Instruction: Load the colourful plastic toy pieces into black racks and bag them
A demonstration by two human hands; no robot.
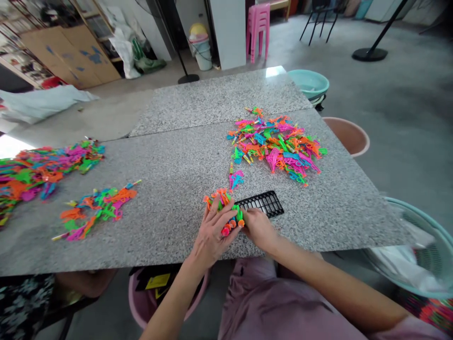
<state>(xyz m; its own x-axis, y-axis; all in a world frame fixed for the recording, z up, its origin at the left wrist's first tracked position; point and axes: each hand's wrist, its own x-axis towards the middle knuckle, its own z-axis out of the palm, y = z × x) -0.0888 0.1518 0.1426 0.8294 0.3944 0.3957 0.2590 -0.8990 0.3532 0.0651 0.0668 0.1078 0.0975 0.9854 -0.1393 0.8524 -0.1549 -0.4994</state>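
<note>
My left hand (212, 231) is wrapped over a bunch of small bright plastic toys (226, 230), orange, green, pink and blue, with round cup-like orange ends. The bunch lies near the front edge of the speckled table. Close on its right side is my right hand (260, 229), fingers bent and closed; what they hold is hidden. Beside and behind that hand lies a black plastic grid tray (272, 204) with slot-like openings. A pink and blue toy (236, 179) lies just beyond the bunch, below a large pile of gun-shaped toys (278, 146).
On the left are a small toy pile (101, 208) and a larger one (53, 170). Basins (348, 134) stand off the granite table's (170, 174) right edge, with a green basket (439, 236) nearer. A pink tub (138, 300) sits below; another person's arm (85, 283) is at lower left.
</note>
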